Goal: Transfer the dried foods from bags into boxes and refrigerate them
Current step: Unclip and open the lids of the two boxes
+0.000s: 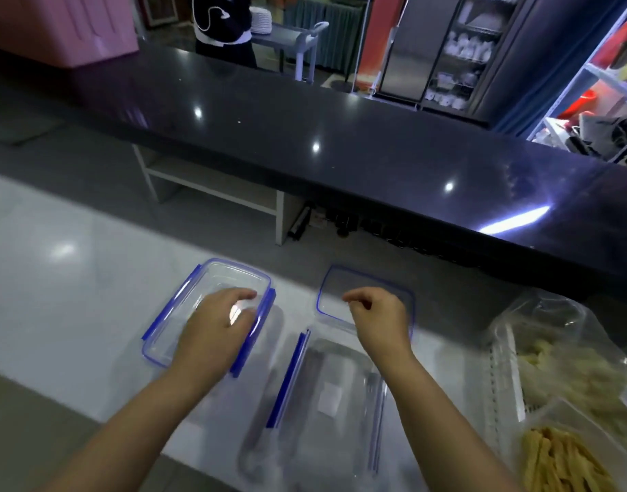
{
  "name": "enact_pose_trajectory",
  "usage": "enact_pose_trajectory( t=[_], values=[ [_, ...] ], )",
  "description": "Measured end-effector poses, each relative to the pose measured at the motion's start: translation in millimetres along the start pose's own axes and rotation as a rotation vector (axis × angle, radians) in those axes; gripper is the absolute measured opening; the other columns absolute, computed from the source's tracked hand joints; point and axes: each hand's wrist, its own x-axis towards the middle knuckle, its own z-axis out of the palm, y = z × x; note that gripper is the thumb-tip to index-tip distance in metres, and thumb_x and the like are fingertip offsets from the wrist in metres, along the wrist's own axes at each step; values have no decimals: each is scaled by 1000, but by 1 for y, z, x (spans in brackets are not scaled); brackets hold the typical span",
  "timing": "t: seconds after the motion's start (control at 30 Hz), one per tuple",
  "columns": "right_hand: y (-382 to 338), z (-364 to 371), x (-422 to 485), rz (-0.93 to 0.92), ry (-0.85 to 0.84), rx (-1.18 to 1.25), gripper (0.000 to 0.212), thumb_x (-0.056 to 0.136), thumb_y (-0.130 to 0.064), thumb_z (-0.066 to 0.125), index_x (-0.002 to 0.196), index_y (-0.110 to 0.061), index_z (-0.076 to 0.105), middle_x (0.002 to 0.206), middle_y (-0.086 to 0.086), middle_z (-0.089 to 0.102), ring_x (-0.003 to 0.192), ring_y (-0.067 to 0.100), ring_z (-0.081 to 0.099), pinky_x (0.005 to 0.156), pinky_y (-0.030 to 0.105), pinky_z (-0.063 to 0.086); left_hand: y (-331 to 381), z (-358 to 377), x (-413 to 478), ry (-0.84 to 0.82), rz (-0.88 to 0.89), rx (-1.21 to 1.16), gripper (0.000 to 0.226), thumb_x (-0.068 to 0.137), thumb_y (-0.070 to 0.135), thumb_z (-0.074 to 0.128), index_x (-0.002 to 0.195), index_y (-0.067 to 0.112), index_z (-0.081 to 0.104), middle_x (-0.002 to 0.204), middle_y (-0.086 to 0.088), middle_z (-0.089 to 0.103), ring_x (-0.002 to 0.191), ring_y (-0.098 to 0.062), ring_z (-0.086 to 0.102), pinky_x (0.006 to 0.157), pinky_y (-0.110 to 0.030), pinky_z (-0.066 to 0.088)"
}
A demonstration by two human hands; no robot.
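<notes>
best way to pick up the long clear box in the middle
Take the box across its narrow width near mid-length, coming down from above: thumb on one long wall, fingers on the other. It lies lengthwise away from you, so those walls face your sides. Probably avoid the blue clip along its left edge, which looks hinged.

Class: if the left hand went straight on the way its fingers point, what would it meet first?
Likely the far right rim of the blue-clipped container under the left hand, though the hand's height above it is unclear.
</notes>
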Motion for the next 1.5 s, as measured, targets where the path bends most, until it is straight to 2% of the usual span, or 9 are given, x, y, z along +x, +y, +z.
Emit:
enact_pose_trajectory(
  t=[0.17, 0.33, 0.63, 0.9, 1.03, 1.1, 1.23, 1.33, 1.5],
  values=[
    [-52, 43, -37, -69, -217, 42, 28, 92, -11, 52, 114, -18, 67, 110, -3, 65, 98, 10, 60, 87, 22, 47, -47, -38, 44, 68, -117, 270, 31, 94, 17, 43, 117, 7, 61, 122, -16, 61, 111, -36, 48, 92, -41, 39],
    [-74, 101, -47, 93, -333, -110, 21, 95, -24, 46, 113, -15, 53, 114, 5, 54, 97, 22, 57, 80, 31, 45, -91, -60, 71, -132, -263, 256, 37, 96, 24, 37, 123, 8, 57, 126, -18, 57, 113, -37, 49, 95, -41, 39],
    [-79, 166, -52, 616, -53, 341, 24, 96, -46, 40, 95, -22, 43, 100, 3, 59, 90, 23, 61, 79, 40, 56, -117, -64, 78, -241, -219, 73, 30, 96, 32, 36, 86, 12, 56, 79, -1, 62, 73, -21, 60, 69, -37, 49],
    [-79, 174, -63, 641, 85, 504, 32, 99, -40, 37, 91, -15, 56, 90, 5, 64, 85, 23, 62, 83, 39, 52, -138, -68, 72, -233, -202, 47, 36, 99, 20, 29, 78, 1, 51, 72, -10, 58, 66, -26, 54, 58, -31, 42],
    [-73, 173, -65, 600, 127, 460, 33, 102, -27, 35, 87, -9, 58, 89, 8, 64, 78, 18, 58, 74, 31, 47, -139, -69, 74, -212, -186, 21, 30, 98, 17, 30, 83, 3, 52, 77, -9, 60, 70, -26, 55, 65, -37, 46],
    [-74, 171, -66, 554, 146, 388, 26, 101, -17, 35, 89, -9, 56, 91, 9, 62, 75, 16, 54, 71, 28, 46, -134, -74, 72, -188, -164, 35, 23, 97, 14, 34, 109, 13, 54, 89, -2, 61, 78, -21, 57, 67, -35, 44],
    [-82, 168, -77, 338, 191, 311, 32, 99, -8, 37, 126, -20, 50, 115, -9, 52, 102, 6, 51, 85, 14, 39, -136, -76, 67, -107, 105, 195, 39, 94, 12, 42, 134, 13, 47, 132, -5, 51, 122, -22, 41, 98, -34, 38],
    [-81, 172, -83, 288, 158, 213, 28, 97, -13, 43, 123, -14, 55, 120, -10, 46, 112, 7, 48, 86, 6, 33, -134, -70, 61, -222, 175, 131, 45, 91, 28, 37, 131, 14, 50, 133, -1, 52, 123, -18, 37, 100, -23, 27],
    [-82, 172, -84, 316, 155, 129, 28, 95, -19, 48, 120, -14, 62, 134, -8, 42, 128, 10, 33, 103, 22, 32, -130, -66, 55, -157, 183, 51, 57, 85, 36, 27, 130, 12, 52, 132, 1, 53, 131, -16, 32, 103, -20, 19]
  ],
)
